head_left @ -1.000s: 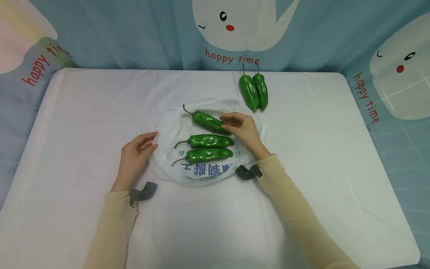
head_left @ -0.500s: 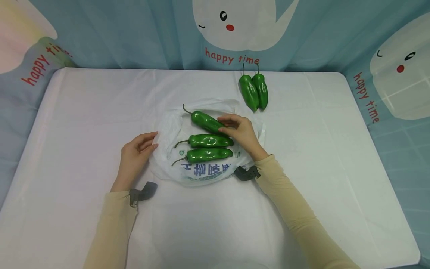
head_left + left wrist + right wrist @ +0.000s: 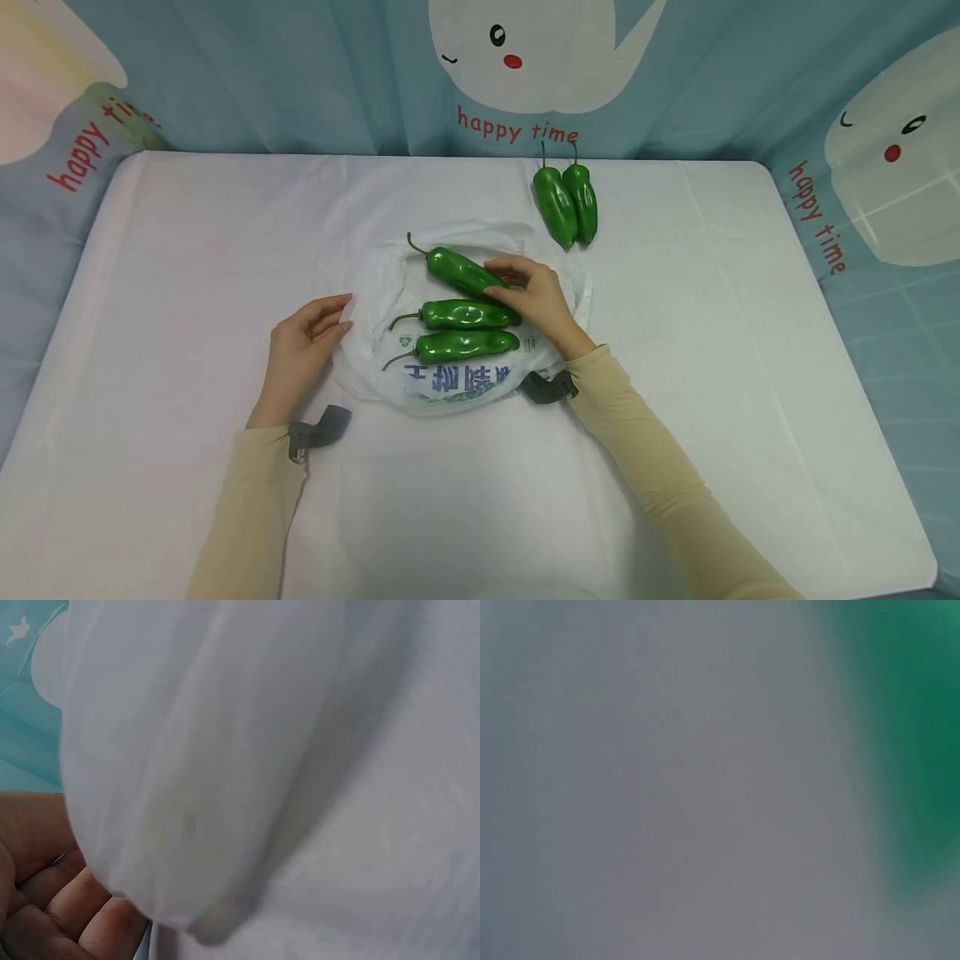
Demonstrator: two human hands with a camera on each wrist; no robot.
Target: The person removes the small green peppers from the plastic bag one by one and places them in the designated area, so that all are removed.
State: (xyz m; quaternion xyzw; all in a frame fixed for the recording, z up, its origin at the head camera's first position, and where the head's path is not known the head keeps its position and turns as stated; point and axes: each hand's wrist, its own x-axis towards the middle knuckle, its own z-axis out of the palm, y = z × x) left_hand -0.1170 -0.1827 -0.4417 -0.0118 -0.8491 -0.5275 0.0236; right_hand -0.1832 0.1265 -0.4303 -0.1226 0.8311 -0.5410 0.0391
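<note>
"What is the left hand [image 3: 303, 343] doing?"

"It holds the left edge of the white plastic bag [image 3: 369, 312], thumb and fingertips at the rim. In the left wrist view, curled fingers show beside the pale film."

"And the right hand [image 3: 536, 298]?"

"It pinches the upper pepper [image 3: 459, 269] near its right end, between thumb and fingers. The hands are well apart, on opposite sides of the bag."

"Where does that pepper lie?"

"Over the spread bag, slanting, its stem toward the upper left. Below it are 2 more green peppers, the middle pepper [image 3: 467, 314] and the lower pepper [image 3: 467, 347], side by side with stems to the left. Blue printing [image 3: 457, 378] shows on the bag under them."

"Is the upper pepper touching the middle pepper?"

"I can't tell; the fingers cover that end. The right wrist view is too blurred to help, just grey with a green patch at the right."

"Anything farther off?"

"Yes, 2 other peppers [image 3: 555, 208] lie together at the table's far edge, stems away from the person. The table [image 3: 202, 267] is covered in white, and a blue curtain [image 3: 300, 75] hangs behind it."
</note>
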